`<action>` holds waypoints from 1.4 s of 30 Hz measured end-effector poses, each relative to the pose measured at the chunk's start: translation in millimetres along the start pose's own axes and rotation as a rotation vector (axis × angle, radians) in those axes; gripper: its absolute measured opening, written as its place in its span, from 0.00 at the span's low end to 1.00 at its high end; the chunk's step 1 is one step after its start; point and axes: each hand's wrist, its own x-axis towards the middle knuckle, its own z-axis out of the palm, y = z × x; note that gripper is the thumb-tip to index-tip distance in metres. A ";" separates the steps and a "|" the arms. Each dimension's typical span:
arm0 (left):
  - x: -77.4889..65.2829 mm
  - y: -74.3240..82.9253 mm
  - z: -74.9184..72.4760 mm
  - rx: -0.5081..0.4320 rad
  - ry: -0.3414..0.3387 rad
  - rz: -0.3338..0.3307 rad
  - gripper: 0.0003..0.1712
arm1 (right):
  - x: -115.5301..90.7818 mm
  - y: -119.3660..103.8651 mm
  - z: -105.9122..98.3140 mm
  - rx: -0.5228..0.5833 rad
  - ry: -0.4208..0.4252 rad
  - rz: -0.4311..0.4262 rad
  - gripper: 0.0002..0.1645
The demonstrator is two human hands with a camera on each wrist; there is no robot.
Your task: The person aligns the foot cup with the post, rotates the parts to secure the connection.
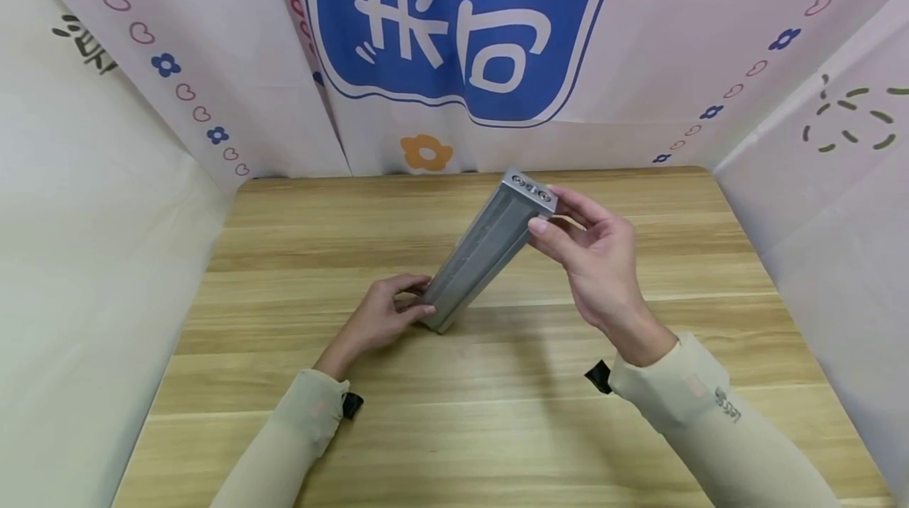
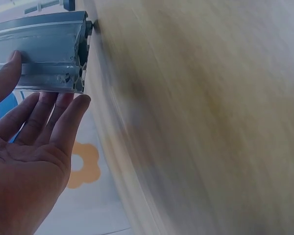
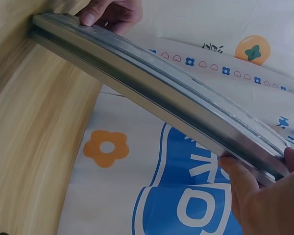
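Observation:
A long grey metal bar (image 1: 477,255), grooved along its length, leans up and to the right over the table. Its raised end has a flat cap with round screw-like fittings. My right hand (image 1: 604,271) grips that raised end between thumb and fingers. At the low end, my left hand (image 1: 376,317) holds the bar with the thumb on one side and the fingers on the other. In the left wrist view, the low end of the bar (image 2: 44,51) has uneven fittings and meets the tabletop or sits just over it; I cannot tell which.
The wood-grain table (image 1: 284,437) lies under both hands. A printed cloth (image 1: 625,82) with a blue sign and an orange flower hangs behind its far edge. Pale cloth walls stand at left and right. Black pieces (image 1: 600,376) stick out by both sleeve cuffs.

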 end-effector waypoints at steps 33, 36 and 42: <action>15.6 6.9 18.3 0.008 -0.033 0.015 0.18 | 4.5 -13.1 12.7 -0.182 -0.100 -0.053 0.27; 17.2 8.7 21.1 -0.002 -0.034 0.015 0.18 | 4.5 -14.1 13.6 -0.181 -0.114 -0.067 0.28; 20.6 9.2 26.6 -0.031 -0.037 0.007 0.18 | 4.4 -16.0 15.0 -0.186 -0.139 -0.081 0.29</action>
